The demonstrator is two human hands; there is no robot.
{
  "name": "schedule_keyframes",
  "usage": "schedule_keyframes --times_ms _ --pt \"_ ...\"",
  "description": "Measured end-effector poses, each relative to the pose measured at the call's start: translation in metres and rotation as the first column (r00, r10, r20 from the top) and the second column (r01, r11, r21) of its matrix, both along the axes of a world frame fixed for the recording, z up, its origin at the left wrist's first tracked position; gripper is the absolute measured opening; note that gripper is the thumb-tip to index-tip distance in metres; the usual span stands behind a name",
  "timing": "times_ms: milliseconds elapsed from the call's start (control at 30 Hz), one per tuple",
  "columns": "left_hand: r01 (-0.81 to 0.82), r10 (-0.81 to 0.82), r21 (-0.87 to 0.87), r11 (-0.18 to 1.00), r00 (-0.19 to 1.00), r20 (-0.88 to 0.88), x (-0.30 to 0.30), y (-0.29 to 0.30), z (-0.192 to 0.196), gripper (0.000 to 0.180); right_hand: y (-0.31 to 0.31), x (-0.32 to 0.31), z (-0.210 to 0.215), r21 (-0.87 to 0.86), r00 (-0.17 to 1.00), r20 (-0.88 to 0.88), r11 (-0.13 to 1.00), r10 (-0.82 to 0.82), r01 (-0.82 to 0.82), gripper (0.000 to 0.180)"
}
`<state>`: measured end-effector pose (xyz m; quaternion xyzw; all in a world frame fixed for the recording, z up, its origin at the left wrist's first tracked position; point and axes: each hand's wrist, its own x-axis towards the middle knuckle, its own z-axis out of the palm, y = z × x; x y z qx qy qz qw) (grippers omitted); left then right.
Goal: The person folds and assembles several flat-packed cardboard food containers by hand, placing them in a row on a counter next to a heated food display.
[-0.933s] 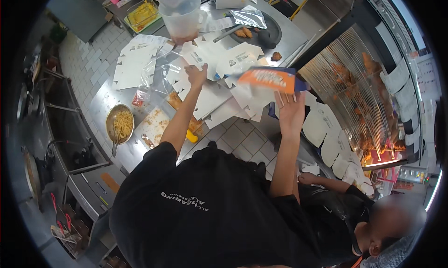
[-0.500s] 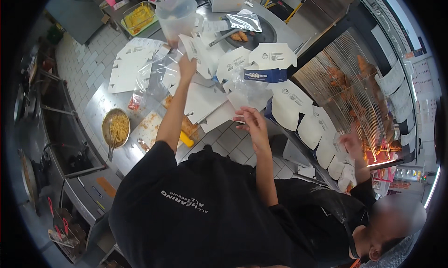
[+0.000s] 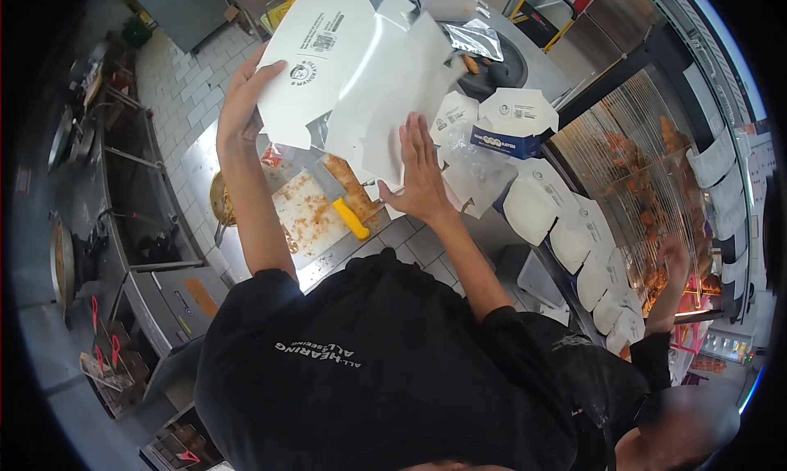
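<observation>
My left hand [image 3: 247,102] is closed on the edge of a large white cardboard takeaway box [image 3: 340,28], its flaps partly folded up and held above the steel table. My right hand [image 3: 422,172] has its fingers stretched out, with the fingertips against the box's near right side. Below the box lie a stained white cutting board [image 3: 307,225] and a knife with a yellow handle [image 3: 351,218]. A clear plastic bag [image 3: 471,163] lies just right of my right hand.
Opened takeaway boxes [image 3: 574,241] stand in a row along the right counter, beside a heated cabinet with fried food [image 3: 631,155]. A blue-and-white box [image 3: 512,122] sits beyond. At right a co-worker's hand [image 3: 674,262] is raised. A pan [image 3: 220,200] sits at left.
My left hand has lifted the white box up and toward me, and it now looks larger. My right hand has moved left and up to the box's side.
</observation>
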<state>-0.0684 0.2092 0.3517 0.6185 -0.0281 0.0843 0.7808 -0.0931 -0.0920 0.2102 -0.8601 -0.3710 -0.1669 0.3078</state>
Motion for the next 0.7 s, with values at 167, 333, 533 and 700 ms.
schedule_keyframes --times_ms 167,333,533,700 --pt "0.068 0.025 -0.356 0.932 0.968 0.250 -0.015 -0.006 -0.020 0.083 0.015 -0.008 0.015 0.333 0.985 -0.157 0.935 -0.068 0.118 0.039" --pt "-0.058 -0.414 0.841 0.537 0.851 0.323 -0.050 -0.101 -0.044 0.116 -0.006 -0.018 0.043 0.456 0.830 -0.557 0.845 0.025 0.280 0.034" --pt "-0.085 -0.323 0.722 0.687 0.854 0.408 -0.068 -0.141 -0.048 0.068 -0.032 -0.043 0.104 0.833 0.387 -0.554 0.495 0.737 0.249 0.066" --pt "-0.114 -0.422 0.775 0.621 0.785 0.454 -0.059 -0.143 -0.056 0.048 -0.048 -0.028 0.096 0.768 0.270 -0.522 0.308 0.809 0.562 0.055"
